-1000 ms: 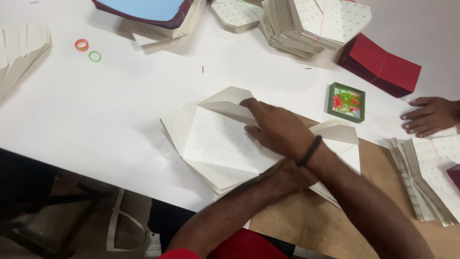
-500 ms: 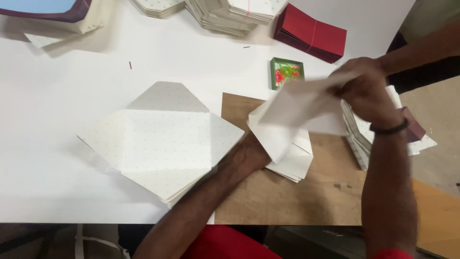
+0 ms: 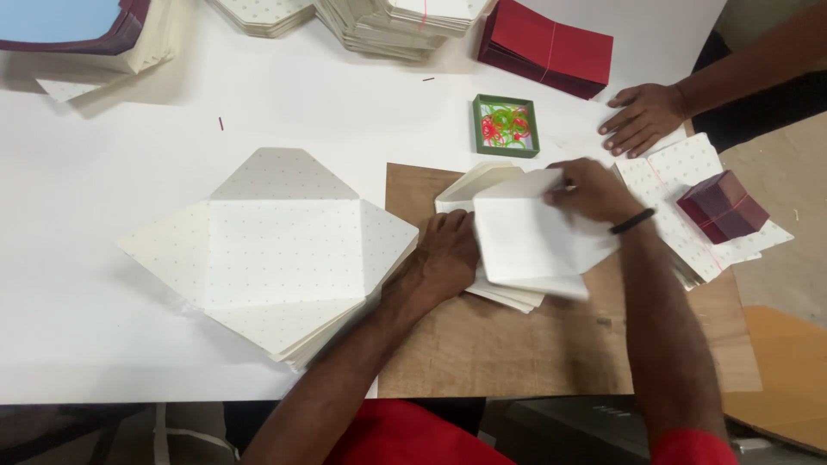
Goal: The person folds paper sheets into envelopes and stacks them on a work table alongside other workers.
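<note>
two hands on a folded envelope over a small stack

the left hand lies flat, fingers together, pressing the left edge of a small stack of folded cream envelopes on a brown board. the right hand is closed on the upper right corner of the top envelope, which sits just above that stack, at the centre of the view. a dark band circles the right wrist.

count: one large pile of unfolded dotted envelope blanks at 9 o'clock of the hands, on the white tabletop; one green tray of rubber bands at 12 o'clock; one bundle of red envelopes beyond it; one small dark red banded bundle at 3 o'clock, resting on one flat stack of dotted sheets; one other person's hand at 1 o'clock, palm down, touching the tabletop.

hidden or cut off: stacks of cream sheets along the top edge are cropped, number unclear. a blue-topped pile at 10 o'clock is cut by the frame. the number of envelopes in each stack cannot be told.
</note>
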